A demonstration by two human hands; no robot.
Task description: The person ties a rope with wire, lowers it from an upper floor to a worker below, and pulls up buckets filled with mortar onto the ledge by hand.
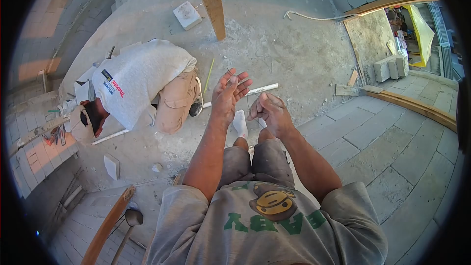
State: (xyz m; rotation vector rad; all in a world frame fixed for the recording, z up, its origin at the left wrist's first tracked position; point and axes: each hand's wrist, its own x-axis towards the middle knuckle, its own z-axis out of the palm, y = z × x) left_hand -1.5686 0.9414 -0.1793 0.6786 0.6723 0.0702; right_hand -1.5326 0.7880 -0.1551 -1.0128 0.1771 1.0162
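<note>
Both hands are raised in front of my body, above my knees. A thin dark wire (249, 92) runs between them. My left hand (229, 95) is turned palm up with its fingers partly spread, and the wire lies across its fingers, its end showing near the fingertips. My right hand (273, 112) is closed in a pinch around the other part of the wire. Below and behind the hands, a white pipe (265, 89) lies on the dusty floor.
A co-worker (142, 83) crouches on the floor to the left. A wooden post (211, 5) stands ahead, beside a white block (187, 15). Block walls (382, 142) rise on the right, near an opening with a wooden frame (417, 106). A ladle (133, 217) is at lower left.
</note>
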